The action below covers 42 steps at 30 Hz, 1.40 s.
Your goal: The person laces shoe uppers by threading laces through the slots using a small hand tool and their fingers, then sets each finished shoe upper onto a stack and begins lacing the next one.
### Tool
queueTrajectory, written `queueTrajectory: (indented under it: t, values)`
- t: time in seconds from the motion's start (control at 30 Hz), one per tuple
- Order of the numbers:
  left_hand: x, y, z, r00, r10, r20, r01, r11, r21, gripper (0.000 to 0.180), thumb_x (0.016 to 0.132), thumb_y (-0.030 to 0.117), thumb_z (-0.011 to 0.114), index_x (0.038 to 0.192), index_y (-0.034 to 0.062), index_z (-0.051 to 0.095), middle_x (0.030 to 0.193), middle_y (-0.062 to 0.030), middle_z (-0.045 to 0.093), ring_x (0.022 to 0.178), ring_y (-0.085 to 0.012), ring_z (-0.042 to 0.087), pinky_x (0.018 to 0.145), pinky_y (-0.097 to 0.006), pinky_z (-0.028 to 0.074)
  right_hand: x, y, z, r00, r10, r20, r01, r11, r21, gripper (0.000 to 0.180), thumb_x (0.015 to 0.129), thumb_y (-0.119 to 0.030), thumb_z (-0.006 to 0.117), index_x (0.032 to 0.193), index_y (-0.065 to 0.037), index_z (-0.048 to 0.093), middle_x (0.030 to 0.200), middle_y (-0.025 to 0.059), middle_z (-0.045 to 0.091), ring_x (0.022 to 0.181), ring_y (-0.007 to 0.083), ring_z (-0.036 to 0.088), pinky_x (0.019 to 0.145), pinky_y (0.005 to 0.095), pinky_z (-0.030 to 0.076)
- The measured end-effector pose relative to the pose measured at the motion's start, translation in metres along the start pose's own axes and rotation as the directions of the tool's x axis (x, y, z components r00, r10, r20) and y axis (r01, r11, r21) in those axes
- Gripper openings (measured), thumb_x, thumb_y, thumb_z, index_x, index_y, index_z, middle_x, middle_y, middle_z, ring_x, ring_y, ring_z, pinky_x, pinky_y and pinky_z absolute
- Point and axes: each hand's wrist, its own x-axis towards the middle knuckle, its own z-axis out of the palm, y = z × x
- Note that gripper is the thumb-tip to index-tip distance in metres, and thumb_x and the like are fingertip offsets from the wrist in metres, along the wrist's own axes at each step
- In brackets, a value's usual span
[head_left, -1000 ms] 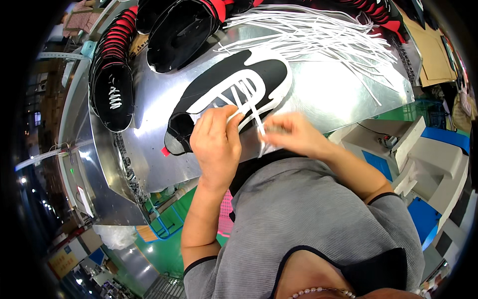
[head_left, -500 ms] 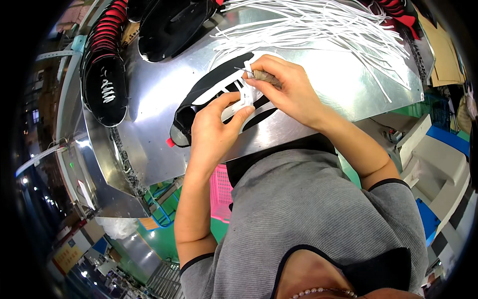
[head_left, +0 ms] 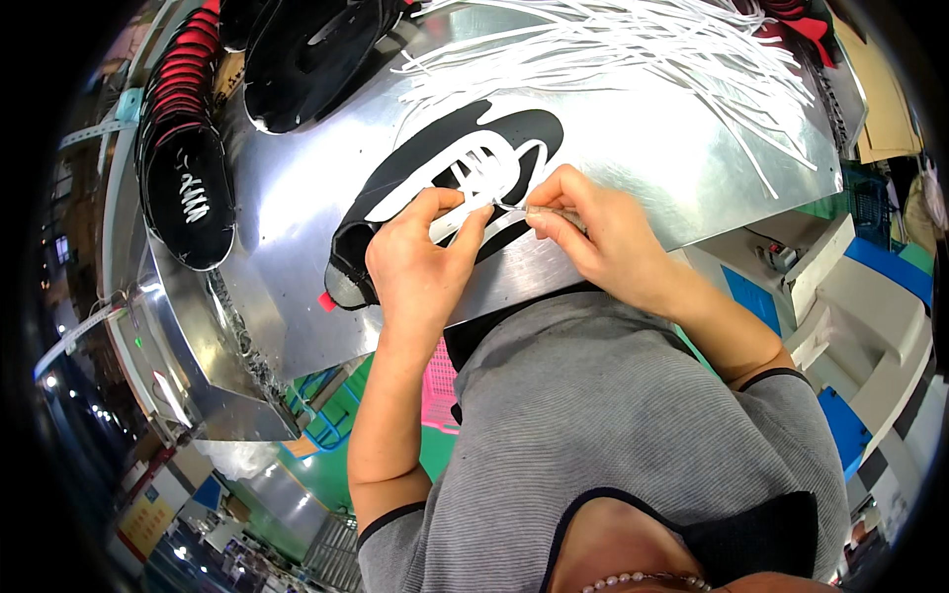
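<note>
A black and white shoe upper (head_left: 420, 153) lies slantwise on the metal table, its red tab toward the near left. White lace (head_left: 537, 158) runs across its eyelet opening, and a loose loop stands out at the right. My left hand (head_left: 415, 257) is closed on the near edge of the upper, thumb and fingers pinching beside the eyelets. In my right hand (head_left: 618, 242) is a thin metal awl (head_left: 512, 207), its tip at the lacing close to my left thumb. My fingers hide most of the awl's handle.
Many loose white laces (head_left: 613, 49) lie spread over the far side of the metal table (head_left: 297, 188). Stacked black and red uppers (head_left: 183, 69) stand at the left, with more black uppers (head_left: 306, 59) at the back. Below the near edge is a pink basket (head_left: 439, 385).
My right hand with the awl has moved down and right, from the middle of the lacing to the near eyelet side. A lace loop now shows at the right. My left hand keeps its pinch.
</note>
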Motion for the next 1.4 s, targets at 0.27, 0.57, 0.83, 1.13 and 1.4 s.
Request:
queueTrajectory:
  t: [0.27, 0.57, 0.83, 1.13, 1.4]
  values:
    - [0.0, -0.001, 0.002, 0.999, 0.042, 0.031, -0.04, 0.997, -0.065, 0.025, 0.076, 0.023, 0.081, 0.086, 0.0035, 0.071, 0.082, -0.0115, 0.072, 0.072, -0.0287, 0.07, 0.067, -0.035, 0.053, 0.003, -0.001, 0.002, 0.998, 0.052, 0.022, -0.049, 0.993, -0.104, 0.015, 0.094, -0.015, 0.061, 0.094, -0.003, 0.054, 0.075, 0.0125, 0.067, 0.066, 0.0303, 0.065, 0.06, 0.0393, 0.048]
    - [-0.01, -0.008, 0.003, 0.992, 0.108, 0.064, -0.091, 0.967, -0.236, 0.015, 0.078, 0.009, 0.077, 0.087, 0.0019, 0.067, 0.081, -0.0115, 0.07, 0.07, -0.0248, 0.069, 0.065, -0.032, 0.052, 0.019, -0.001, 0.036, 0.998, 0.058, -0.008, -0.058, 0.948, -0.314, 0.021, 0.094, -0.016, 0.059, 0.103, -0.003, 0.045, 0.087, 0.0196, 0.067, 0.076, 0.0423, 0.064, 0.067, 0.0444, 0.052]
    - [-0.042, -0.02, -0.008, 0.881, 0.462, -0.104, -0.435, 0.876, 0.208, 0.016, 0.076, 0.006, 0.078, 0.086, 0.0054, 0.065, 0.072, -0.0074, 0.061, 0.062, -0.0259, 0.058, 0.057, -0.035, 0.043, -0.003, -0.047, -0.046, 0.996, 0.078, 0.048, -0.068, 0.98, -0.186, 0.018, 0.087, -0.013, 0.07, 0.101, -0.006, 0.061, 0.078, 0.0099, 0.069, 0.068, 0.0238, 0.067, 0.058, 0.0342, 0.049]
    - [-0.046, -0.022, -0.001, 0.755, 0.641, -0.14, -0.581, 0.752, 0.31, 0.018, 0.073, 0.002, 0.075, 0.088, 0.0058, 0.065, 0.065, -0.004, 0.054, 0.058, -0.0213, 0.054, 0.054, -0.033, 0.039, 0.03, -0.037, 0.021, 0.876, -0.342, 0.34, 0.48, 0.682, -0.552, 0.02, 0.074, -0.009, 0.068, 0.088, -0.002, 0.056, 0.075, 0.0117, 0.065, 0.066, 0.0307, 0.065, 0.053, 0.0395, 0.049]
    - [-0.038, -0.022, -0.004, 0.817, 0.567, -0.104, -0.552, 0.822, 0.137, 0.017, 0.075, 0.004, 0.076, 0.087, 0.0067, 0.065, 0.066, -0.0057, 0.056, 0.058, -0.0235, 0.056, 0.053, -0.034, 0.041, 0.073, -0.031, 0.005, 0.954, -0.083, 0.287, 0.09, 0.996, -0.011, 0.024, 0.082, -0.016, 0.074, 0.103, -0.005, 0.068, 0.088, 0.008, 0.072, 0.082, 0.018, 0.07, 0.074, 0.0324, 0.054]
